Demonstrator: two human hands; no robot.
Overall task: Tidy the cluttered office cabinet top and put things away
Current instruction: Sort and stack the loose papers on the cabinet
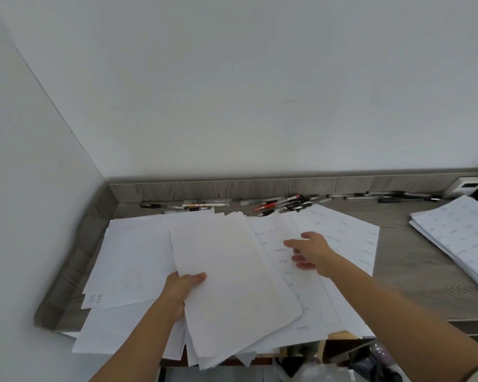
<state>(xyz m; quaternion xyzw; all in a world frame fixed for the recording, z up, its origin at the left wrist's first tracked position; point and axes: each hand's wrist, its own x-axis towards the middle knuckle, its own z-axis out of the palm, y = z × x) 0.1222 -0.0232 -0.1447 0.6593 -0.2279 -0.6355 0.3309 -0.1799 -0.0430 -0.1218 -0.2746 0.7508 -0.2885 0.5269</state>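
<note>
Slippage is the main risk here: the left hand [183, 288] pinches a thick, fanned sheaf of cream-white paper sheets [232, 285] by one lower corner only, thumb on top and fingers hidden beneath, and the sheaf hangs out past the front edge of the grey wood-grain cabinet top [414, 277]. If that grip loosens, the lower leaves will likely slide off toward the floor. The right hand [308, 253] hovers with fingers spread over a white sheet with faint handwritten lines [283, 260]; dragging it could pull along the loose white printed pages [342, 235] overlapping it. More loose white sheets [133, 257] lie at the left, some overhanging the edge too.

Motion blur makes it unclear whether the right fingertips touch the paper. The handwriting is unreadable. A row of scattered black, white and red pens [282, 204] lies along the back rail, their count uncertain. A separate white printed paper stack [458, 238] is cut off at the right, and whatever sits below the cabinet front is dark and indistinct.
</note>
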